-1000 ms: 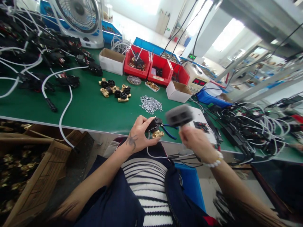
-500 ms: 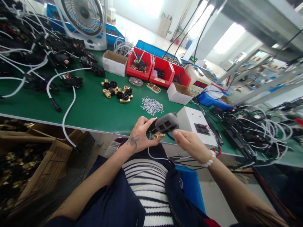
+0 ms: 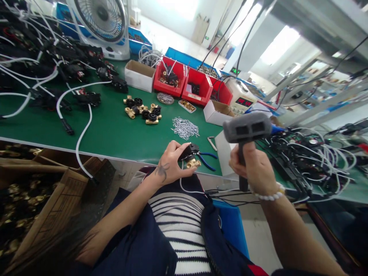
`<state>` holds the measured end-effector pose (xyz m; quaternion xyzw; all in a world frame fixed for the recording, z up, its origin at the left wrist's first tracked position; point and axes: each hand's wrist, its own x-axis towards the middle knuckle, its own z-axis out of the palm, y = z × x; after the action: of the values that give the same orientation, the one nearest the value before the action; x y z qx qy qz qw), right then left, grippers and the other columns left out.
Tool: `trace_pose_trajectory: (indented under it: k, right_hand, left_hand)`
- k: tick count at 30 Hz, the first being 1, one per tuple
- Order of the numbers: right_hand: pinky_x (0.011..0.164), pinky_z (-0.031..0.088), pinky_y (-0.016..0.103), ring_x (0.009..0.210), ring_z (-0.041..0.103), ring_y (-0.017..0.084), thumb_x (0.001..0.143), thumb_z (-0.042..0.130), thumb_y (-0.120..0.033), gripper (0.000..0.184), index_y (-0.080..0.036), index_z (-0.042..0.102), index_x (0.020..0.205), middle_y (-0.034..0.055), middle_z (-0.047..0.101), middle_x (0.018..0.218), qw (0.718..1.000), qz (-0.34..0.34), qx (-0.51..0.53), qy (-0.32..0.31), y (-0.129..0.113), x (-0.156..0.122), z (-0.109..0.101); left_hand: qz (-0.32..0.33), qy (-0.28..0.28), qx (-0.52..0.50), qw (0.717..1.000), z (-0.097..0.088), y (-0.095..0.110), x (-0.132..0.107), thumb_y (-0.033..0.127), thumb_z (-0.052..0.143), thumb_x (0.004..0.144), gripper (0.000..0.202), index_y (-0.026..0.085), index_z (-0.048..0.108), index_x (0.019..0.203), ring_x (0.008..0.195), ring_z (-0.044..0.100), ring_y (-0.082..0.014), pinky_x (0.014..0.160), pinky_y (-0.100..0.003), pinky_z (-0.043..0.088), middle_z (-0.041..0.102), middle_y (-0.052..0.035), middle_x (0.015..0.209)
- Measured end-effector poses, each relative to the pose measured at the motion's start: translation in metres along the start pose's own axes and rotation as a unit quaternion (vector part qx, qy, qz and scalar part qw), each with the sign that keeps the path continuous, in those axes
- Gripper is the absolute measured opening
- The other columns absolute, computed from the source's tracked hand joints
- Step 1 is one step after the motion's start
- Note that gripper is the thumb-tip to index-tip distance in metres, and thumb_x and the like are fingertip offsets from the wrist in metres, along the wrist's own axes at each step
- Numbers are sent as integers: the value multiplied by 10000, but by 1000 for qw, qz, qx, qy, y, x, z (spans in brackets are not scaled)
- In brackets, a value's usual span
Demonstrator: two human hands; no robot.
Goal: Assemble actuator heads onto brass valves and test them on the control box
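Observation:
My left hand (image 3: 172, 163) is closed around a black plastic housing with a brass fitting (image 3: 193, 164) at the bench's front edge. A thin white cable hangs down from this piece. Blue-handled pliers (image 3: 208, 155) lie just right of it, their jaws close to or touching the housing; I cannot tell which. Raised to the right, my right hand (image 3: 254, 166) grips the black handle of a hammer-shaped tool (image 3: 247, 127). Its thick grey head has two dark rectangular recesses. Beyond my left hand sits a heap of small silver wire clips (image 3: 184, 128).
Black-and-brass fittings (image 3: 143, 110) stand on the green bench (image 3: 115, 134). Red bins (image 3: 169, 76) and a white box (image 3: 140, 76) line the back. Right of my hands is a white control box (image 3: 225, 153). Cabled black assemblies crowd both sides, with a fan (image 3: 100, 19) at back left.
My right hand has lifted the hammer-shaped tool up and to the right, away from the housing. The pliers and a small metal handle on the white control box now show. My left hand stays put.

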<state>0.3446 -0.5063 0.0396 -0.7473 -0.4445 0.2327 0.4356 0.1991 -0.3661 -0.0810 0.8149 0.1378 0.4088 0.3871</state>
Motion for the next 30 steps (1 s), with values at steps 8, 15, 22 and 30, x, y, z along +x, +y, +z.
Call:
trace_pose_trajectory:
  k: [8, 15, 22, 30]
  right_hand:
    - [461, 277, 250, 457, 358, 101, 872, 342, -788, 655, -220, 417, 555, -35, 401, 486, 972, 2, -206, -115, 9, 6, 13]
    - [645, 429, 303, 719, 629, 210, 961, 465, -457, 354, -159, 653, 922, 87, 690, 813, 878, -14, -475, 54, -5, 108, -37]
    - [901, 484, 402, 1124, 640, 317, 907, 560, -174, 293, -125, 687, 1166, 207, 692, 1199, 805, 35, -591, 21, 42, 187, -23]
    - [1047, 451, 343, 1232, 589, 252, 957, 576, -388, 524, -156, 533, 1425, 152, 624, 1333, 829, -51, -554, -58, 27, 141, -5]
  left_hand:
    - [-8, 1, -5, 1000, 1, 1, 0, 337, 776, 709, 641, 182, 584, 1300, 908, 544, -214, 852, -402, 556, 505, -47, 969]
    - [-28, -16, -7, 999, -1, 0, 0, 366, 779, 715, 685, 143, 565, 1326, 961, 562, -231, 898, -436, 561, 498, -67, 1031]
    - [-35, -31, -3, 999, -3, 1, 0, 372, 769, 728, 684, 156, 553, 1341, 972, 573, -234, 912, -446, 569, 491, -66, 1034]
    - [-51, -32, -20, 998, -3, -1, -1, 376, 769, 725, 703, 162, 540, 1355, 990, 575, -233, 918, -447, 572, 489, -65, 1054]
